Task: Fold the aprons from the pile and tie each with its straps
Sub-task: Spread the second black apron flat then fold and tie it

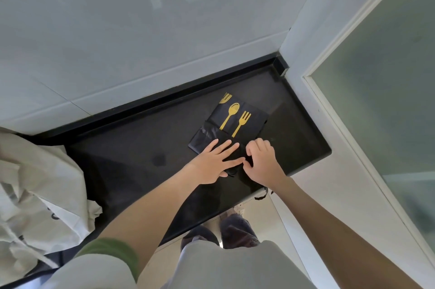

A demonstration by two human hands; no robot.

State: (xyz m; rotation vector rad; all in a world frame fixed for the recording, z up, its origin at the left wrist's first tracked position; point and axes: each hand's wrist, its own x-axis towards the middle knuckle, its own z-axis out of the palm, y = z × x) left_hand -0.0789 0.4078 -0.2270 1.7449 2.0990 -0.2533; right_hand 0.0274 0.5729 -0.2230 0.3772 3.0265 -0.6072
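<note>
One apron (247, 123), lengthwise toward far right.

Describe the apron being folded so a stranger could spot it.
Find the black countertop below the white wall. Near its right end, under the left hand and right hand, lies a folded black apron. Its gold spoon-and-fork print sets it apart from the cream cloth pile at left.

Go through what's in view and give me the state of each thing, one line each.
Black apron: folded small, lying flat on the counter.
Left hand: fingers straight, pressing the apron.
Right hand: fingers curled, pinching the apron's near edge.
Strap: loose, hanging over the counter's edge.
Pale pile: crumpled, unfolded.
</note>
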